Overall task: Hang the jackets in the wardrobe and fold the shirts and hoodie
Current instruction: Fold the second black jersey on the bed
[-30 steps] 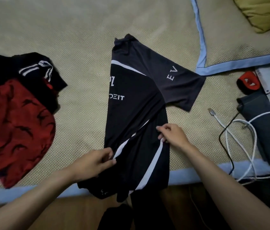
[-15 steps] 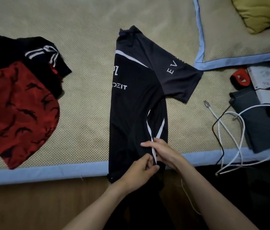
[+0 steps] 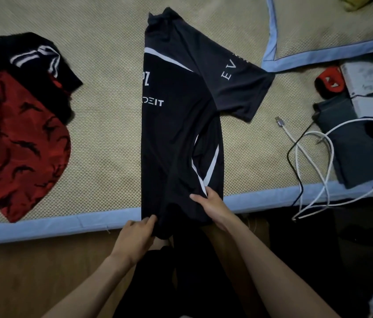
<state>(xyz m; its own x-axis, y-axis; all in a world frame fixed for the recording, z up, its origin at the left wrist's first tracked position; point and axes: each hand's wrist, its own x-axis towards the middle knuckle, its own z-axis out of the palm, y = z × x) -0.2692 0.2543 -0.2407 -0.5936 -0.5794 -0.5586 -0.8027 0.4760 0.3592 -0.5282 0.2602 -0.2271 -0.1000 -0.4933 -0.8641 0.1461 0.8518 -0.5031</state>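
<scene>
Lying lengthwise on the mat [image 3: 103, 125], the black shirt [image 3: 176, 125] is already folded in half along its length, one sleeve sticking out to the right and its hem hanging over the near blue edge. The left hand [image 3: 135, 237] pinches the near-left hem corner; the right hand [image 3: 213, 205] holds the cloth by the white stripe, fingers curled on it. The fabric looks thin, light and slick, so I judge it will slide and crease easily; both hem corners are the best place for a grip. One shirt is being folded. One heap of red and black clothes [image 3: 18, 125] waits at the left. Two cables [image 3: 309, 161], one white and one black, lie at the right.
</scene>
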